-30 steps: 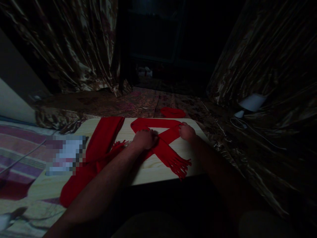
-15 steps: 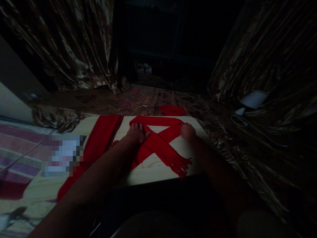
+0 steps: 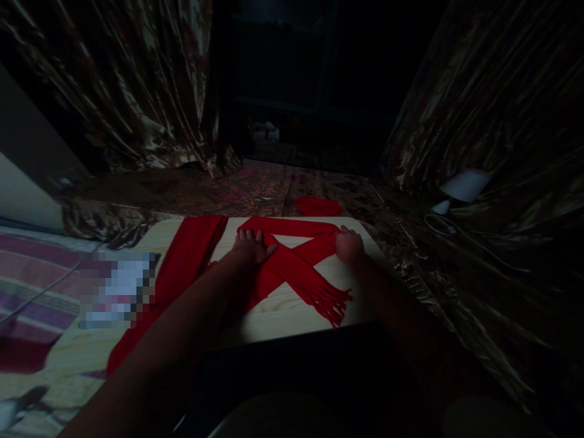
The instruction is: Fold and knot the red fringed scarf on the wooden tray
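Observation:
A red fringed scarf (image 3: pixel 296 267) lies crossed over itself on a pale wooden board (image 3: pixel 283 310). My left hand (image 3: pixel 250 246) lies flat with fingers stretched out on the scarf's left loop. My right hand (image 3: pixel 349 245) presses on the scarf's right bend, fingers curled down onto the cloth. A second, wider red scarf (image 3: pixel 182 267) stretches along the board's left side, partly under my left forearm.
A small red piece of cloth (image 3: pixel 318 206) lies just beyond the board. Shiny patterned curtains (image 3: pixel 137 91) hang left and right. A white object and cable (image 3: pixel 460 188) sit at the right. Striped bedding (image 3: pixel 31 274) lies at the left.
My left hand went from a closed grip at the scarf's crossing to lying flat on the left loop. The scarf's lower-left tail now lies straighter. My right hand barely moved.

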Demonstrator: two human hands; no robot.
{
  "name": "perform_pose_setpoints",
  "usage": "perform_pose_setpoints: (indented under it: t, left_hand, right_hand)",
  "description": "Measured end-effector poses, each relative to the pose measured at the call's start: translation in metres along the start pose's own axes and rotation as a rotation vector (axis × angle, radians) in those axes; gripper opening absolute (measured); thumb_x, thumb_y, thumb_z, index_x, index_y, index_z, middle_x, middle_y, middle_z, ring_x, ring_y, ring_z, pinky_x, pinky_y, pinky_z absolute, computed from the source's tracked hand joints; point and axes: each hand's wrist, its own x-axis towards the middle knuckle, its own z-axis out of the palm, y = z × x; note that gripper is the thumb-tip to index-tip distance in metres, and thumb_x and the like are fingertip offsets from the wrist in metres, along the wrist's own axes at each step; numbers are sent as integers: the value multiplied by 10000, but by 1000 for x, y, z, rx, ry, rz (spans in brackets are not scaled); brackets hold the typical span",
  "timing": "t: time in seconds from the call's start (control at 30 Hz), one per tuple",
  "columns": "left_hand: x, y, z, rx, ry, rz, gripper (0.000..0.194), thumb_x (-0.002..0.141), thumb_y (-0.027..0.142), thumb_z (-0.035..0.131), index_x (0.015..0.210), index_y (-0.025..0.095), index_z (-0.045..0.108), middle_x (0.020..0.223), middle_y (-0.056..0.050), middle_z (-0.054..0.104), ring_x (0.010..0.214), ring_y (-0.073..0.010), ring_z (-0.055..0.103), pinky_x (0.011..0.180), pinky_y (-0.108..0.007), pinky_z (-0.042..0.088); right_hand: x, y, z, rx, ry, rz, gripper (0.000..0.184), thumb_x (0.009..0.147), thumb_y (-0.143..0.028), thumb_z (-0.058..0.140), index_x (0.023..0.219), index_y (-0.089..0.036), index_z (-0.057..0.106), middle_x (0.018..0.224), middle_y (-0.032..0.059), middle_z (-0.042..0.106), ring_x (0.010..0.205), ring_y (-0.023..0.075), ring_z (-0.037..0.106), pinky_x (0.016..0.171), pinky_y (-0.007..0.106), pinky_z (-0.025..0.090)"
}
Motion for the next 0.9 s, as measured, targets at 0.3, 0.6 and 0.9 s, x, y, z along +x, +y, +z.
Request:
perform_pose_setpoints:
  t: [0.3,0.6,0.9]
  left_hand:
    - [3,-1,4,-51,-44,-38,1028,855,813,257,1629,145,145,1673,-227,128,1532,-459,60,1194,-575,143]
    - [9,-7,6,-10,7,50,997,880,778,273,1605,95,238,1596,-267,325,1491,-448,228,1171,-581,181]
    - [2,-3,4,-42,-8,-25,1041,826,827,310,1616,155,224,1660,-213,210,1523,-454,128,1191,-545,164]
  right_hand:
    - [-24,-69,-4,545,87,-462,421,1024,-334,403,1343,-183,632,1400,78,619,1272,184,547,1117,301,370]
    - [-43,-64,8,432,-103,-550,625,1028,-578,325,1577,-281,361,1628,32,354,1515,257,272,1233,454,208]
    - [-48,-58,6,502,-123,-523,636,1011,-592,359,1549,-260,419,1611,39,384,1505,261,300,1225,450,238]
